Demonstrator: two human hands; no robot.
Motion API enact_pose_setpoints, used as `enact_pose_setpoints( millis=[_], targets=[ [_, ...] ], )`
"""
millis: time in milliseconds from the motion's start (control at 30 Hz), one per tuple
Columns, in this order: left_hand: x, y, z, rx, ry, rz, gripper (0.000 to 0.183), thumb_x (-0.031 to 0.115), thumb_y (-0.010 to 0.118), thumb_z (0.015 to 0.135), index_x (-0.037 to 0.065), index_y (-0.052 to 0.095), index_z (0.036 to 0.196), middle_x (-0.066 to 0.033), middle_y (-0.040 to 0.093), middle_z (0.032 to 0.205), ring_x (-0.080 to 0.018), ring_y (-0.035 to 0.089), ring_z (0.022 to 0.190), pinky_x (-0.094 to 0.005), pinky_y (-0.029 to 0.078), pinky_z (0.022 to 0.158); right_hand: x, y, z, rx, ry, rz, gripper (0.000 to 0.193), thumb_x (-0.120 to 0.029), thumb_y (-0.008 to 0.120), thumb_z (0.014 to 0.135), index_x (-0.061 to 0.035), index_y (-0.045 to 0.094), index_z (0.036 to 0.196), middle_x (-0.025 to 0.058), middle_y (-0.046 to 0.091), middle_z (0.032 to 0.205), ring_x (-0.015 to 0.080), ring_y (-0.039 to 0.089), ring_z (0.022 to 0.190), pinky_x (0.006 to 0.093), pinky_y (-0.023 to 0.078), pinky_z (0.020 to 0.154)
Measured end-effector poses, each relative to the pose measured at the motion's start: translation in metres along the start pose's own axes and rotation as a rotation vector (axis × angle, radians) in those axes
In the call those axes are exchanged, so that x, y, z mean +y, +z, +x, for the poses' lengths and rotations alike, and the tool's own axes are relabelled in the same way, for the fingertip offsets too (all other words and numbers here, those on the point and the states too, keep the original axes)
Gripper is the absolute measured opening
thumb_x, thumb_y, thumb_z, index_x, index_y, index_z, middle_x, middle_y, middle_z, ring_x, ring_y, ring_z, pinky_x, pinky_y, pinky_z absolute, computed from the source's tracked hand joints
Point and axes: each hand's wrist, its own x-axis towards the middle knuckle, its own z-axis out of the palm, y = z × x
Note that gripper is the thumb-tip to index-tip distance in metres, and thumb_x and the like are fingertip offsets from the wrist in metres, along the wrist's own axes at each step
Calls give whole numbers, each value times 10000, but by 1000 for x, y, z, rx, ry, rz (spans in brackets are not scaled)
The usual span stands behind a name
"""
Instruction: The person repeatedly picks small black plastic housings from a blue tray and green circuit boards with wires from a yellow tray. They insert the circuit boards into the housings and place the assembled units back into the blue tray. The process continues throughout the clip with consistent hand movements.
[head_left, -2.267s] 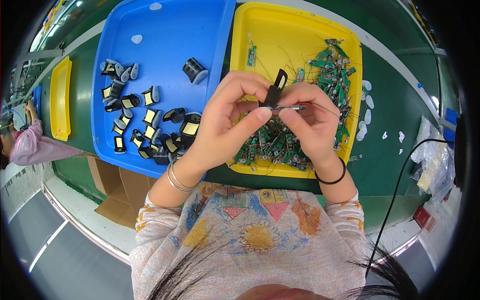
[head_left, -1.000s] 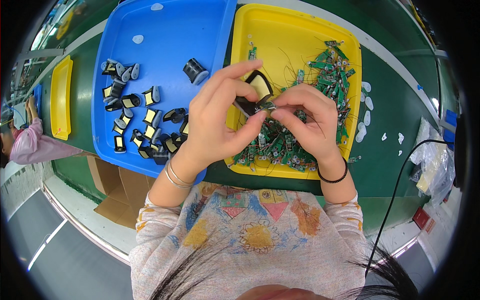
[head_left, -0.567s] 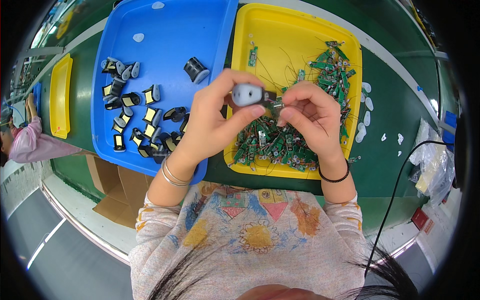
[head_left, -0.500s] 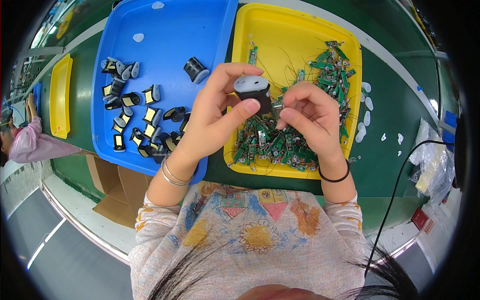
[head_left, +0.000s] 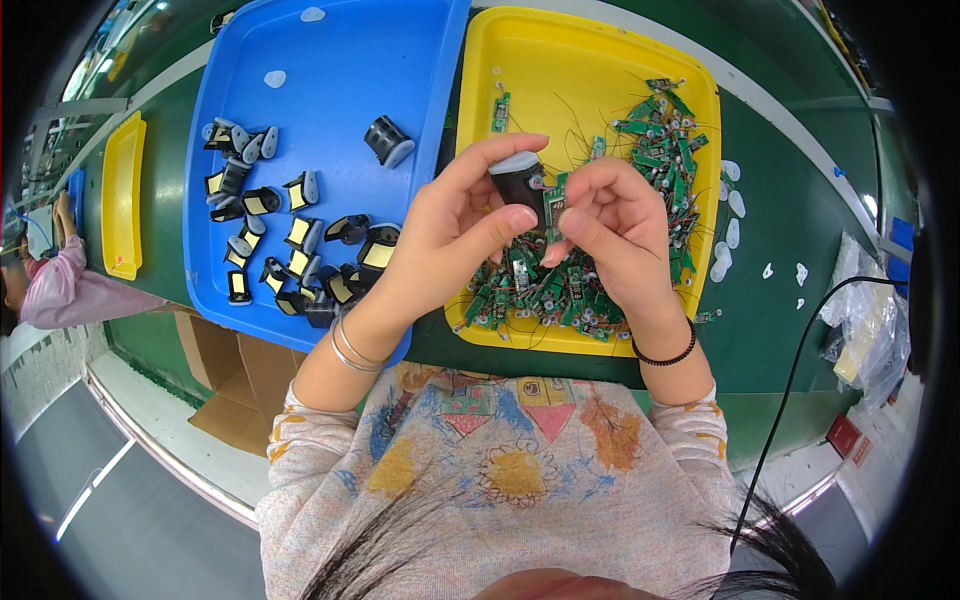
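My left hand is closed round a black plastic housing with a pale grey cap, thumb low on its side and index finger over the top. Pinched in my right hand is a small green circuit board, held upright against the housing's right side. Whether the board sits inside the housing or only touches it, I cannot tell. Both hands are above the yellow tray, where many similar circuit boards with thin wires lie in a heap.
On the left, a blue tray carries several black-and-grey housings, some with pale yellow patches. Small white pieces lie right of the yellow tray, near a clear plastic bag and a black cable. A co-worker's pink sleeve shows far left.
My left hand has tilted the housing, so its side shows more and its cap less. The circuit board in my right hand has turned flat-side toward me beside it.
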Motion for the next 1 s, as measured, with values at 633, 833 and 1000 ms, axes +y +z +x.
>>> enact_pose_setpoints(
  millis=[633,833,1000],
  targets=[
    [-5,-10,-1,-69,189,492,520,112,584,804,22,403,1283,-82,548,1076,-66,518,791,-197,440,625,-8,-3,1,-32,170,-101,79,-3,582,803,26,542,865,39,574,756,88,574,634,208,494,558],
    [3,-3,-1,-89,206,224,494,64,516,793,-53,386,1254,-164,485,1221,-184,533,1018,-290,431,863,-3,8,0,-7,-390,-855,77,-18,626,739,-8,559,776,69,562,671,140,571,564,236,465,496],
    [4,-9,-3,-111,191,316,500,-11,463,717,-95,410,1208,-172,479,1224,-232,513,1082,-328,389,933,1,12,0,-23,-598,-1101,101,-34,641,691,-35,556,745,75,515,631,214,530,515,281,429,458]
  ],
)
